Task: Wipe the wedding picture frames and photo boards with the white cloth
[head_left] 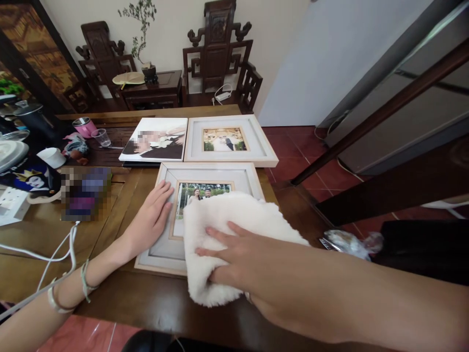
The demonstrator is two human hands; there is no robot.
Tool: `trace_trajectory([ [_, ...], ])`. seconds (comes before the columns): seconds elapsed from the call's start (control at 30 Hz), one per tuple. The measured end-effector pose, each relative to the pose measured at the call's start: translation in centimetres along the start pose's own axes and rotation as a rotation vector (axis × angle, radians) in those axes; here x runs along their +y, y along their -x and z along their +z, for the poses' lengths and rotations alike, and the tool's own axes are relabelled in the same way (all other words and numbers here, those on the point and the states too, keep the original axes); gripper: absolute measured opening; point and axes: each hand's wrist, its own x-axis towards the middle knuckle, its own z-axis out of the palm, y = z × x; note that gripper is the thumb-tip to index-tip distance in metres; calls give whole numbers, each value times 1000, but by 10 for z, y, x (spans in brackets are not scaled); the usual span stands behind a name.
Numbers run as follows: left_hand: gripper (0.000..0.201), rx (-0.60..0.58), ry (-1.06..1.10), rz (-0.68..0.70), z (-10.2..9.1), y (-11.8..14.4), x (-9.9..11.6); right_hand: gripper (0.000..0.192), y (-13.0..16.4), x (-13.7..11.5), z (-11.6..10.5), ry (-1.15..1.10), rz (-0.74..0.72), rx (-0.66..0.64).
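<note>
A light wooden picture frame [154, 257] lies flat on the table in front of me, with a photo [188, 193] of people outdoors in its middle. My left hand [151, 220] rests along the frame's left edge, fingers stretched out. A white fluffy cloth [249, 210] covers the frame's right and lower part and hides some of the photo. My right hand [234, 256] presses on this cloth and grips it, its fingers sunk into the pile. Just beyond lie a second framed photo [194, 139] and a photo panel [156, 155], side by side.
On the wooden table [120, 288] at left are a blurred phone-like item [88, 193] with a white cable [73, 239], a white cup [52, 158], a pink cup [85, 128] and a clear cup [101, 138]. Carved chairs [218, 63] stand behind. A plastic bag [348, 243] lies at right.
</note>
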Motion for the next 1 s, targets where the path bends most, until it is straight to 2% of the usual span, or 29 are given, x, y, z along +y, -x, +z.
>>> trace_trajectory([
  [0.1,44,23,-19,23,3,0,-3,50,-12,-8,-2,-19,-42,-166],
  [0.23,44,-3,-4,35,0,1,-5,44,-38,-19,2,4,-93,-112],
  [0.33,44,-22,12,39,-2,2,-5,42,-47,-22,6,18,-110,-47],
  [0.43,43,-16,-15,47,-2,1,-4,44,-39,-20,5,33,-110,-47],
  [0.5,42,-5,-35,52,-1,0,-4,47,-25,-15,6,34,-86,-107],
  [0.6,42,12,-44,57,2,0,-4,53,1,-6,15,17,-21,-117],
  [0.73,42,31,-57,66,3,0,-3,39,22,-1,24,8,54,-61],
  [0.83,42,37,-66,60,4,0,-2,39,16,-7,13,10,34,-110],
  [0.93,42,38,-67,57,4,1,-1,49,-6,-16,0,32,12,-237],
  [1.0,42,35,-64,61,4,1,-1,49,-20,-20,-2,57,-20,-230],
])
